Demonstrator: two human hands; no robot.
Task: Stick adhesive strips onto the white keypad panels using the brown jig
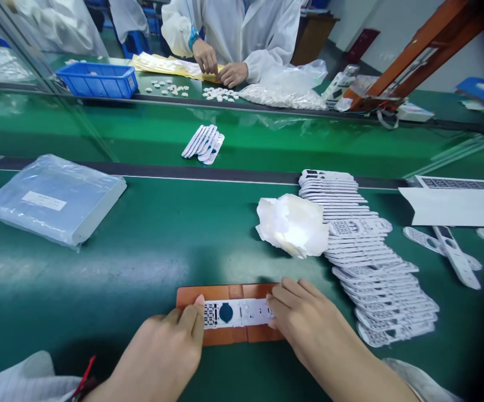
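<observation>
A white remote-control shell point(242, 312), with button cut-outs and a round dark hole, lies lengthwise across a reddish-brown fixture plate point(236, 336). My left hand point(164, 340) grips the shell's left end, thumb and fingers pressed together there. At the opposite end, my right hand point(303, 312) has its fingers curled over the shell, hiding its tip. To the right, a long overlapping stack of similar white shells point(376, 268) fans out over the green bench. A crumpled white wad point(293, 225) rests against that stack.
A plastic-wrapped block point(53, 195) with a label sits at left. Several shells point(204, 143) lie on the green strip beyond the dark rail. A co-worker's hands point(221, 66) handle small white pieces near a blue bin point(97, 79). Loose shells point(447, 248) lie far right.
</observation>
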